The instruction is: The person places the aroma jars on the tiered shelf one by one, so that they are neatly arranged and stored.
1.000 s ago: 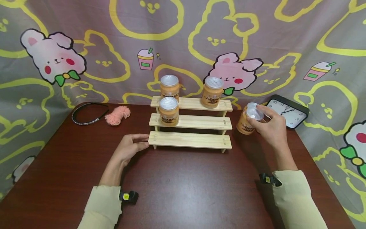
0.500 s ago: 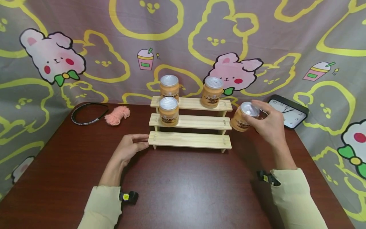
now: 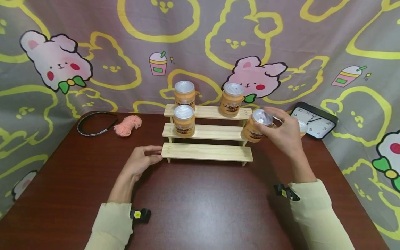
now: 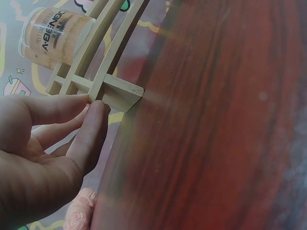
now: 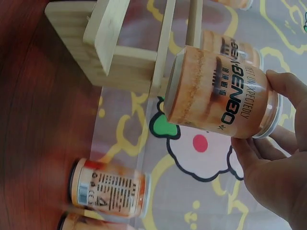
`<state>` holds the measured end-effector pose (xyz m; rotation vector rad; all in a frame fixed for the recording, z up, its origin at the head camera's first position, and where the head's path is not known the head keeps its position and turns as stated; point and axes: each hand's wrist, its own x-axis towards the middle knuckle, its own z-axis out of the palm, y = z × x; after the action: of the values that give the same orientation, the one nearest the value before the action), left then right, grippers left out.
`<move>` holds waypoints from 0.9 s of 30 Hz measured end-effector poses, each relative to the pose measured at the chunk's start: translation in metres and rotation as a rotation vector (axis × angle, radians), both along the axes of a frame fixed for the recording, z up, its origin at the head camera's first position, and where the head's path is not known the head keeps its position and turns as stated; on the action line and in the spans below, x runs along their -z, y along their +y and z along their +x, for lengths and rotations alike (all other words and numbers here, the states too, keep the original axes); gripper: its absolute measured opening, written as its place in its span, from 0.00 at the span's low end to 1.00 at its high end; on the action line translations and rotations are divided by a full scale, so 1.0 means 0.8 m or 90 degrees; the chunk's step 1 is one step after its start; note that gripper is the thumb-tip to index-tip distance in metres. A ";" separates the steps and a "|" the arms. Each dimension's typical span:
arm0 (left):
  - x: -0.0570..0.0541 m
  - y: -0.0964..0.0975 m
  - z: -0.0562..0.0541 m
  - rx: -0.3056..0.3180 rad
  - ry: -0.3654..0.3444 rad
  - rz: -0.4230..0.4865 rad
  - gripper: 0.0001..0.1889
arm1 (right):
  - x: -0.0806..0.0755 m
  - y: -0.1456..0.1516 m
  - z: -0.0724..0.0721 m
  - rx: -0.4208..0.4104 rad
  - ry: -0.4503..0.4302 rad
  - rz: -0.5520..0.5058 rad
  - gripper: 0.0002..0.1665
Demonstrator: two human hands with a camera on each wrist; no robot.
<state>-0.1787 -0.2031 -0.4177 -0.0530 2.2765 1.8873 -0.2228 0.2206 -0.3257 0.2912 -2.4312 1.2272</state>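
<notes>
My right hand (image 3: pixel 284 133) grips an orange-labelled can (image 3: pixel 252 130) by its silver top, thumb and fingers round the rim. The can is slightly tilted at the right end of the middle shelf of a three-step wooden display stand (image 3: pixel 206 152); in the right wrist view its base (image 5: pixel 176 88) is close to the shelf's end. My left hand (image 3: pixel 142 161) pinches the left end of the lowest shelf (image 4: pixel 115 52) between thumb and fingers. Two matching cans stand on the top shelf, one left (image 3: pixel 184 95) and one right (image 3: pixel 231 100). Another can (image 3: pixel 183 121) stands on the middle shelf's left.
Behind my right hand, more cans stand on the table, one (image 5: pixel 112 189) plain in the right wrist view. A square clock (image 3: pixel 314 119) leans at the back right. Pink yarn (image 3: pixel 127 125) and a black headband (image 3: pixel 93 133) lie back left. A patterned curtain (image 3: pixel 125 21) closes off the back.
My right hand has carried the can leftward, from beside the stand to the middle shelf's right end. Another can has come into view behind that hand. My left hand stays in place.
</notes>
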 end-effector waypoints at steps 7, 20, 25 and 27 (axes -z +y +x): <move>-0.001 0.000 -0.001 0.001 0.005 0.004 0.23 | -0.002 -0.015 -0.002 -0.029 0.019 0.003 0.31; 0.000 0.001 0.000 -0.005 0.000 0.001 0.23 | 0.005 -0.037 -0.010 -0.054 0.050 0.018 0.30; -0.001 0.000 -0.001 -0.004 0.003 -0.001 0.23 | 0.005 -0.047 -0.013 -0.075 0.065 0.007 0.30; 0.000 0.000 -0.001 -0.004 0.005 -0.001 0.23 | 0.006 -0.051 -0.013 -0.084 0.067 -0.001 0.30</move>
<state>-0.1791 -0.2028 -0.4176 -0.0528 2.2864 1.8915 -0.2333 0.1795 -0.3301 0.5099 -2.3535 1.2350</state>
